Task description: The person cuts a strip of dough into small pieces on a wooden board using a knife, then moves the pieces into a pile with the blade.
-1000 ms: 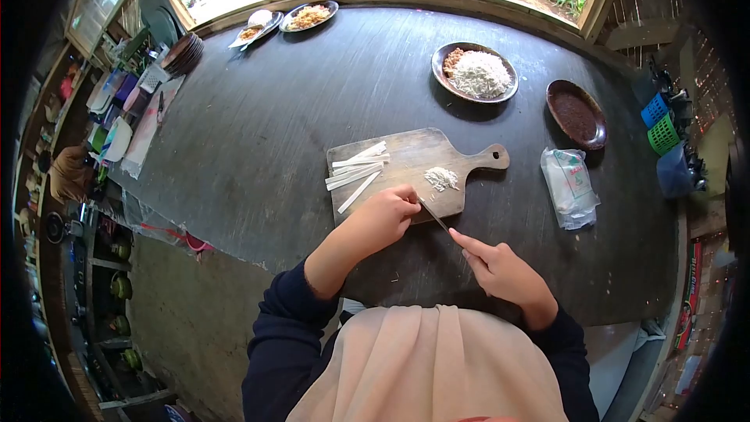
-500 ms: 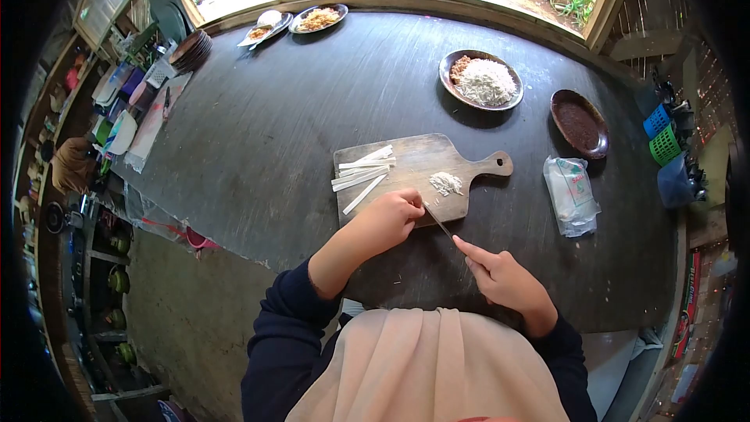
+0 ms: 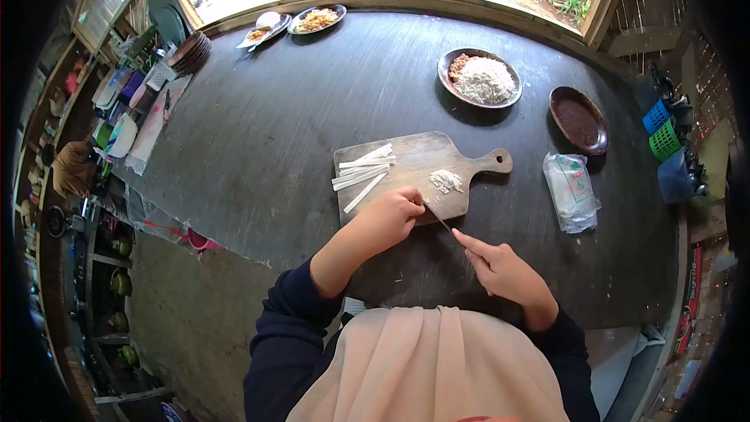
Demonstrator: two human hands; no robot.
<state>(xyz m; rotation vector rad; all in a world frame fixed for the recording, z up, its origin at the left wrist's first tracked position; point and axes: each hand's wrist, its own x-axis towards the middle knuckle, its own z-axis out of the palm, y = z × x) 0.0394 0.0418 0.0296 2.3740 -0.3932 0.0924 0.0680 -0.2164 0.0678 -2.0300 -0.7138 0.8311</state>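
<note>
A wooden cutting board (image 3: 422, 158) with a handle lies on the dark table. Several white strips (image 3: 366, 166) rest on its left part, and a small pile of chopped white bits (image 3: 446, 181) is on its right. My right hand (image 3: 504, 270) is wrapped round a knife (image 3: 439, 219), index finger stretched along it, the blade reaching the board's near edge. Beside the blade tip my left hand (image 3: 397, 215) is closed, fingertips pressed together on the board; what they hold is hidden.
A bowl of white bits and brown pieces (image 3: 483, 80), a dark oval dish (image 3: 579, 120) and a plastic packet (image 3: 573, 192) stand to the right. Two plates of food (image 3: 316, 20) are at the back. Stacked brown plates (image 3: 190, 53) stand at the far left.
Both hands have barely moved. The view has shifted very slightly, and the knife stays at the board's near edge.
</note>
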